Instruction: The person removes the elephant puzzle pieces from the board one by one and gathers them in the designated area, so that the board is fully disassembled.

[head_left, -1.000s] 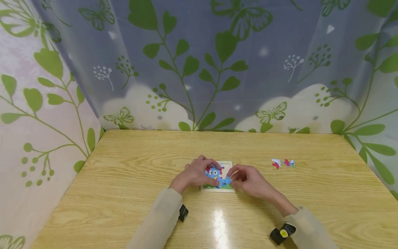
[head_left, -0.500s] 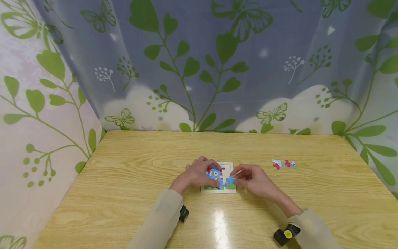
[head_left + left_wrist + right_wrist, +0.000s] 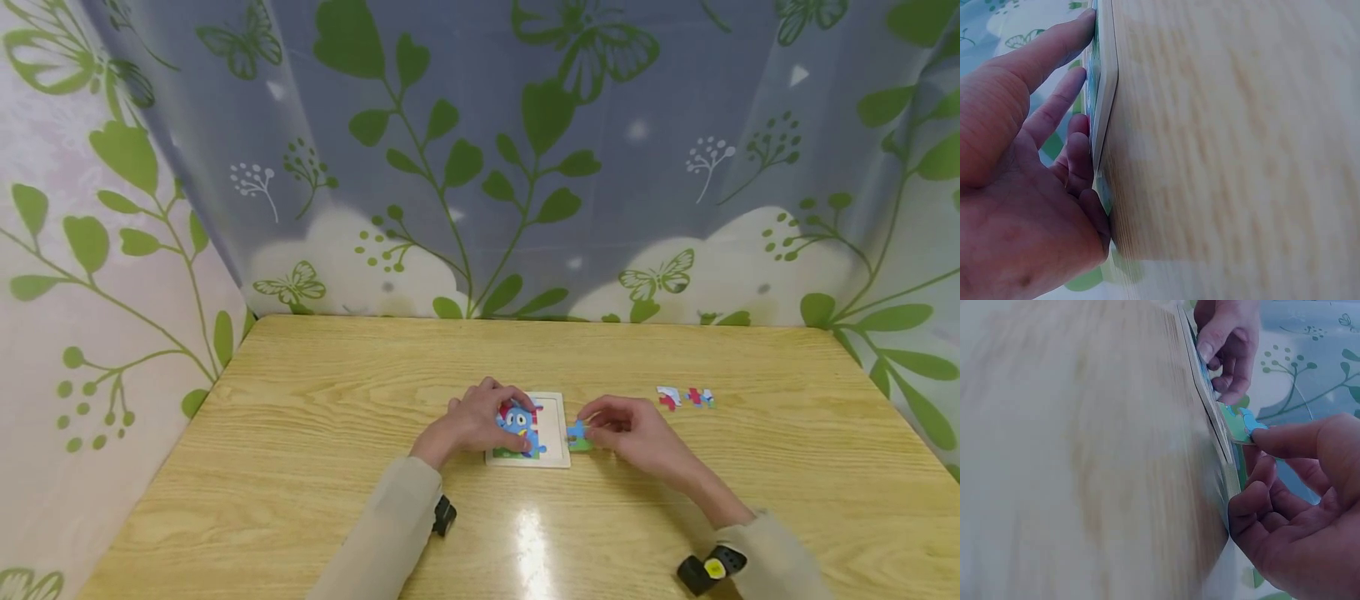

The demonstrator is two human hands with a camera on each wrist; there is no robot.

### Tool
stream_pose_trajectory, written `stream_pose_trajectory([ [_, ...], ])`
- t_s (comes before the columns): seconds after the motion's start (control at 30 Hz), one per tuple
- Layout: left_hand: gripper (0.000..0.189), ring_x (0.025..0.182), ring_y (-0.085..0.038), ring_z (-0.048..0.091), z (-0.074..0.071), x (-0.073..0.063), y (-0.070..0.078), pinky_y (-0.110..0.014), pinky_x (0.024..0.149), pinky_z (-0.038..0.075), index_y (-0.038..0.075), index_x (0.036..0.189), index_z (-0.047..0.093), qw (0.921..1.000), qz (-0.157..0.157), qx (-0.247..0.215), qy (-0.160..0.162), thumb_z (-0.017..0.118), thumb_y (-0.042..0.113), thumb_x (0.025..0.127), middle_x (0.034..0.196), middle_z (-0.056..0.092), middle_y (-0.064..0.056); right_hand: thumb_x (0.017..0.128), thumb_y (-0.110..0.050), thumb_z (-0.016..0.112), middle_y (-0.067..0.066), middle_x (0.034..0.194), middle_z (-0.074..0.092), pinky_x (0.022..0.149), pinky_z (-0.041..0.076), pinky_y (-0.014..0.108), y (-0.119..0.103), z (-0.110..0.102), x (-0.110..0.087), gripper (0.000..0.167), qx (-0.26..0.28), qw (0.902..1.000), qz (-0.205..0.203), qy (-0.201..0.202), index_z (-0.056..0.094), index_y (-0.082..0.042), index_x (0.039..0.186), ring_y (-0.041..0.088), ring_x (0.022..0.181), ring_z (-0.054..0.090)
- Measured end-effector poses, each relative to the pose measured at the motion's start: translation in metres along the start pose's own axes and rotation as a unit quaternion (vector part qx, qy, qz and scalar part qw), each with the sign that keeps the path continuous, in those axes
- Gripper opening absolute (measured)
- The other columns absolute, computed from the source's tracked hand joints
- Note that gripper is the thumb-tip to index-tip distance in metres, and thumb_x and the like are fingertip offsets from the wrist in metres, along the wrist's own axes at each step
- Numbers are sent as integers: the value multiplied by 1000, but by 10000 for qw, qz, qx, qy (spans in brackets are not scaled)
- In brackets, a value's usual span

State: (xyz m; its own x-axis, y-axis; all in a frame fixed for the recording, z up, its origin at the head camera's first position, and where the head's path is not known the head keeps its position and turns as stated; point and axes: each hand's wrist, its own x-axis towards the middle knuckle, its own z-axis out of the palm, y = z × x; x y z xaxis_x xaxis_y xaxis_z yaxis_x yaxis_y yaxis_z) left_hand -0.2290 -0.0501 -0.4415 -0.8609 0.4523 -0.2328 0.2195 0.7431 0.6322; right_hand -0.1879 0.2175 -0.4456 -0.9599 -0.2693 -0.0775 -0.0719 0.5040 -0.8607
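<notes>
A small jigsaw puzzle tray (image 3: 557, 429) with a pale wooden frame lies on the table. Joined pieces (image 3: 519, 419) showing a blue cartoon character fill its left part, and bare backing shows on the right. My left hand (image 3: 474, 417) rests on those pieces, thumb and fingertips spread and pressing from above; in the left wrist view the thumb (image 3: 1054, 50) touches the top face. Just beyond the tray's right edge, my right hand (image 3: 628, 432) pinches a blue and green puzzle piece (image 3: 577, 436) between thumb and fingers. The right wrist view shows this piece (image 3: 1239, 425) slightly tilted beside the frame.
Farther back on the right lie loose puzzle pieces, a white and red one (image 3: 668, 397) and a red and blue group (image 3: 699, 397). The wooden table (image 3: 337, 383) ends at a leaf-patterned curtain (image 3: 480, 167). Dark wrist cameras (image 3: 711, 570) sit at both sleeves.
My right hand has drawn the blue and green puzzle piece rightward, out of the tray and past its edge, baring the backing there. My left hand has stayed in place on the joined pieces.
</notes>
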Motion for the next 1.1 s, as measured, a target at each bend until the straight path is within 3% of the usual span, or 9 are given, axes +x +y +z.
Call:
stream_pose_trajectory([
  [0.37, 43, 112, -23, 46, 1, -1, -2, -44, 89, 31, 34, 120, 66, 10000, 23, -27, -7, 86, 40, 82, 122, 50, -1, 96, -11, 70, 14, 99, 70, 58, 50, 28, 10, -21, -12, 19, 81, 9996, -23, 270, 71, -5, 114, 16, 73, 62],
  [0.77, 43, 110, -22, 45, 2, -2, -5, -44, 88, 30, 35, 120, 66, 10000, 15, -15, 20, 85, 41, 82, 121, 50, 1, 99, -18, 69, 10, 103, 68, 58, 48, 29, 26, -44, -25, 26, -3, 9985, 70, 539, 69, -5, 121, 16, 71, 58],
  [1.1, 43, 114, -23, 45, 1, -1, -1, -45, 90, 31, 36, 120, 66, 10000, 28, 16, 30, 85, 40, 82, 125, 50, -1, 101, -27, 67, -13, 93, 69, 59, 50, 30, 35, -79, -35, 33, -113, 9959, 379, 809, 66, -4, 125, 13, 72, 58],
])
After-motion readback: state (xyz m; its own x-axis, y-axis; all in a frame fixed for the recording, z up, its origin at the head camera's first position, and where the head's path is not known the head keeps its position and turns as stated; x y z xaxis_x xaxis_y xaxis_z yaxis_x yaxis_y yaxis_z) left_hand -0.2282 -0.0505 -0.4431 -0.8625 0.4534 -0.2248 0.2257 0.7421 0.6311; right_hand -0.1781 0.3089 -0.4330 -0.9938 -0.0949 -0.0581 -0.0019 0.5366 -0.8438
